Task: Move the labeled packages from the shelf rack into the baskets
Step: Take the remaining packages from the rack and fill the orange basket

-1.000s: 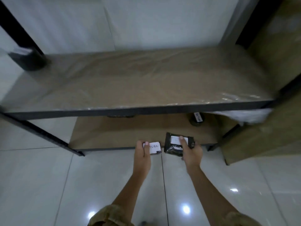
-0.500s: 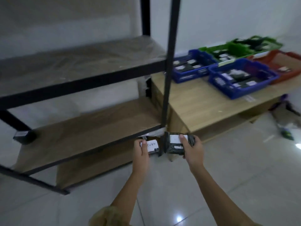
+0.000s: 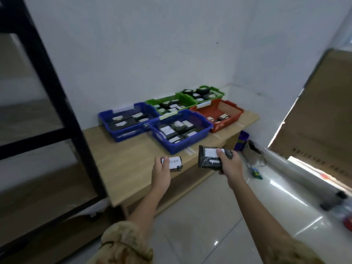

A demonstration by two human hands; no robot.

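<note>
My left hand [image 3: 161, 171] holds a small black package [image 3: 174, 163] whose white label reads "RETURN" in part. My right hand [image 3: 229, 165] grips a larger black wrapped package [image 3: 208, 159] with white labels, thumb on top. Both are above the near edge of a low wooden table [image 3: 131, 166]. On it stand two blue baskets [image 3: 203, 130] [image 3: 106, 119], two green baskets [image 3: 152, 102] [image 3: 220, 93] and a red basket [image 3: 236, 111], all with black labeled packages inside. The black shelf rack [image 3: 57, 96] stands at the left.
A white wall runs behind the table. Brown cardboard panels [image 3: 320, 115] lean at the right. A purple object [image 3: 242, 139], a bag and small items lie on the glossy tiled floor [image 3: 209, 216] to the table's right.
The view has swung right from the shelf rack to the table of baskets. Both hands keep the same packages and now hover over the table's front edge.
</note>
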